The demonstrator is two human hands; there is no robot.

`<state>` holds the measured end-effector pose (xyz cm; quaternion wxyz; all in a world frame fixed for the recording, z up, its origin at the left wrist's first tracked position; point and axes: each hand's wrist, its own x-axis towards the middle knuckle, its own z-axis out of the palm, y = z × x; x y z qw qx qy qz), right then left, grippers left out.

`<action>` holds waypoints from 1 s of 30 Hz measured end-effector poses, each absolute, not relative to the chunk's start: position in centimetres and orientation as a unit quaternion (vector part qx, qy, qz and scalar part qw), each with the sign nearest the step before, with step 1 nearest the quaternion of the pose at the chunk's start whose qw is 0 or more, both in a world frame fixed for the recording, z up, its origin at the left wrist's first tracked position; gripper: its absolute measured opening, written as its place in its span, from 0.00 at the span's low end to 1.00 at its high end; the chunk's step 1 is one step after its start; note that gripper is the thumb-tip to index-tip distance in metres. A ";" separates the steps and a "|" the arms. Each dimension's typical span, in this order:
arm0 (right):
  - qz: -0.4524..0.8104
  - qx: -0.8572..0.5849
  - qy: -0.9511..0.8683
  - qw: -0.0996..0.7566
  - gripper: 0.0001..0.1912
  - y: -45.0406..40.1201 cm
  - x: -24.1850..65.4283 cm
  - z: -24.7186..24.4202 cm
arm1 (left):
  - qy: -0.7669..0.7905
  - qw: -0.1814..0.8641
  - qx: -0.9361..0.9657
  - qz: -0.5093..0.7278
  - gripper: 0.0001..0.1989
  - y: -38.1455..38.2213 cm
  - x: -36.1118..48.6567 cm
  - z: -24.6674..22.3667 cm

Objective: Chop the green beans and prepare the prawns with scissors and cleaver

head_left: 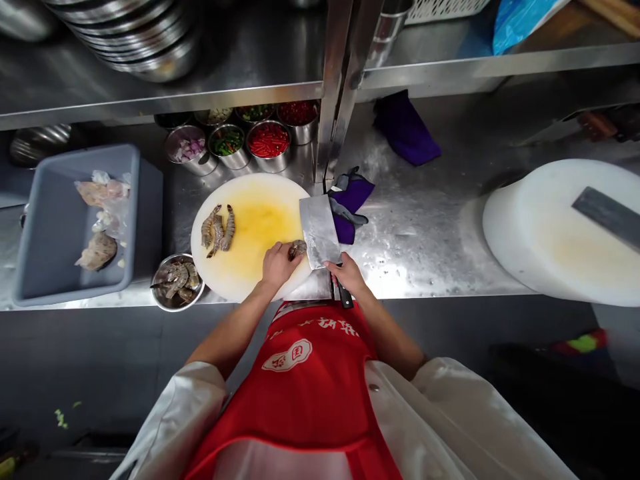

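Note:
On the round white cutting board point(250, 280), stained yellow in the middle, my left hand point(280, 265) has its fingers closed on a shrimp point(297, 250) near the right edge. My right hand point(347, 273) grips a cleaver point(320, 230) where blade meets handle. The broad blade lies over the board's right rim, close beside that shrimp. Several whole shrimp point(219, 232) lie together on the left of the board. A steel bowl point(201, 293) with more shrimp stands at the board's lower left.
A grey bin point(133, 227) holding scraps stands at the left. Steel cups of chopped peppers point(269, 141) and onion point(190, 150) line the back, beside a metal post point(333, 93). Purple cloths point(410, 130) lie to its right. Another thick white board point(520, 233) carries a cleaver point(607, 217).

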<state>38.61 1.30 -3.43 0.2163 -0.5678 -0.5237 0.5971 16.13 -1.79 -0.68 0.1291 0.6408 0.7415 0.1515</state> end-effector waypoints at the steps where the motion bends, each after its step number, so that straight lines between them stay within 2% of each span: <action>1: 0.595 -0.566 -0.530 0.210 0.17 1.3 38.9 -3.3 | 0.743 0.114 0.637 0.170 0.23 -2.0 16.5 -0.9; 4: 0.596 -0.562 -0.539 0.194 0.16 1.5 39.5 -3.2 | 0.700 0.091 0.673 0.221 0.24 -2.4 16.8 -1.7; 8: 0.600 -0.561 -0.537 0.191 0.18 1.5 40.2 -3.2 | 0.617 0.119 0.749 0.208 0.22 -2.5 16.2 -2.7; 19: 0.617 -0.553 -0.533 0.173 0.19 0.3 40.8 -1.9 | 0.675 0.092 0.702 0.210 0.22 -2.7 16.6 -3.1; 25: 0.619 -0.554 -0.532 0.163 0.18 0.4 40.8 -2.3 | 0.662 0.080 0.719 0.194 0.26 -3.2 16.7 -3.3; 30: 0.618 -0.553 -0.536 0.159 0.17 0.5 40.9 -2.3 | 0.624 0.116 0.756 0.162 0.31 -3.7 16.5 -3.5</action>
